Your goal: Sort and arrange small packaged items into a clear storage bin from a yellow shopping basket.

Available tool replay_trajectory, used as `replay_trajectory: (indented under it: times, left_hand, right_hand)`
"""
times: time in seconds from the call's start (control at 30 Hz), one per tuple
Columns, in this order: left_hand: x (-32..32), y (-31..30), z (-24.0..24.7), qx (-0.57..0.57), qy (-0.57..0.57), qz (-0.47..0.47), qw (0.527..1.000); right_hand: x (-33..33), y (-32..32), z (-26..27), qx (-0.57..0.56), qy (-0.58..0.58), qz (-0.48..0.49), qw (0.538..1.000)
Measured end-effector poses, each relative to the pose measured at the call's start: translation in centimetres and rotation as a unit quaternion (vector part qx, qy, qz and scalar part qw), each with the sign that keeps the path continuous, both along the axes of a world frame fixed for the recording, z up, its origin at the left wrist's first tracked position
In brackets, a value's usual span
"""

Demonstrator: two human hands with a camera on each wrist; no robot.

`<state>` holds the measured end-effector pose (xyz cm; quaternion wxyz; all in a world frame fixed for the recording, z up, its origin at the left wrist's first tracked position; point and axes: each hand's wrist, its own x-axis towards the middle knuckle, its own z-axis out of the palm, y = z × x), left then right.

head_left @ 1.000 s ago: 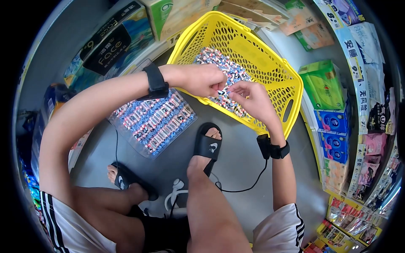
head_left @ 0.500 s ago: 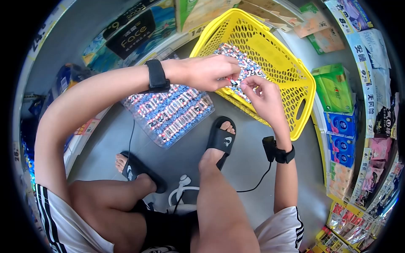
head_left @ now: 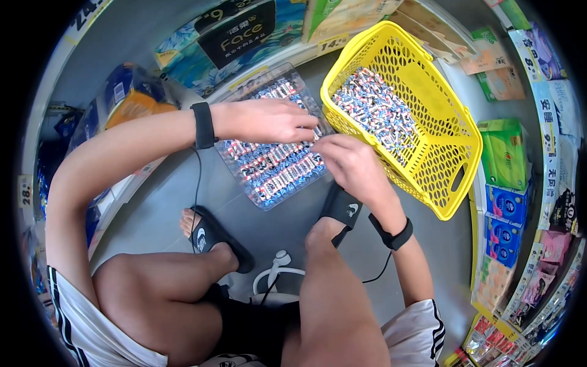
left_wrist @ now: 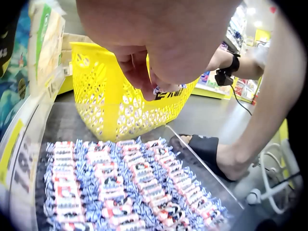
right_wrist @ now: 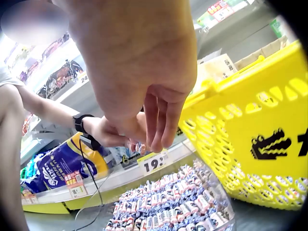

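Observation:
My left hand [head_left: 269, 120] reaches over a clear plastic tray [left_wrist: 206, 168], pinching a small wrapped candy [left_wrist: 157, 90] at its fingertips. Tight rows of wrapped candies [head_left: 284, 180] in white, red and blue wrappers fill the tray. Close beside the left fingertips is my right hand [head_left: 353, 164]. Its fingers hang down in the right wrist view, and nothing shows between them. Just right of the tray, a yellow perforated basket [head_left: 428, 196] holds a loose heap of the same candies [head_left: 373, 107].
Shelves with tissue packs [head_left: 502, 153] curve along the right. At the back left stands a dark "Face" box [head_left: 238, 40], near a blue and orange package [head_left: 137, 95]. The person's sandalled feet [head_left: 220, 238] are on the floor in front of the tray, with a white tubular thing [head_left: 278, 269] between the legs.
Both hands have left the basket's near edge and are now at the tray's right side. The head view has shifted, so basket and tray appear farther right.

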<state>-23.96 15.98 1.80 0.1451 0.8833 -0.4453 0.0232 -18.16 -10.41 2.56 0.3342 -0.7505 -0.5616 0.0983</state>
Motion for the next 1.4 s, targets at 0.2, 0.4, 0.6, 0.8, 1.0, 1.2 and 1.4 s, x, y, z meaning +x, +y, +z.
replay_trajectory:
  times: [0.2, 0.4, 0.6, 0.8, 1.0, 1.2, 1.4]
  left_hand:
    - [-3.2, 1.6, -4.5, 0.035, -0.022, 0.015, 0.999]
    - [-5.8, 1.6, -8.5, 0.067, 0.008, 0.031, 0.997]
    - [-6.9, 1.0, -10.9, 0.062, 0.058, 0.060, 0.995]
    - [-7.1, 1.7, -10.6, 0.056, 0.103, 0.067, 0.991]
    - [-7.8, 1.7, -9.4, 0.037, 0.152, 0.117, 0.981]
    - [-8.1, 1.8, -9.5, 0.033, 0.169, 0.134, 0.976]
    - [-8.2, 1.8, -9.2, 0.043, 0.145, 0.133, 0.979]
  right_hand:
    - [-1.9, 2.5, -4.5, -0.079, 0.045, 0.074, 0.993]
    - [-3.9, 4.0, -8.6, -0.087, 0.123, 0.103, 0.983]
    - [-5.2, 3.9, -11.6, -0.097, 0.128, 0.093, 0.983]
    - [-5.6, 4.0, -12.3, -0.054, 0.109, 0.081, 0.989]
    - [-5.9, 4.2, -12.3, -0.092, 0.118, 0.069, 0.986]
    - [-6.2, 4.4, -12.5, -0.069, 0.071, 0.053, 0.994]
    - [-6.9, 4.5, -12.6, -0.074, 0.090, 0.036, 0.992]
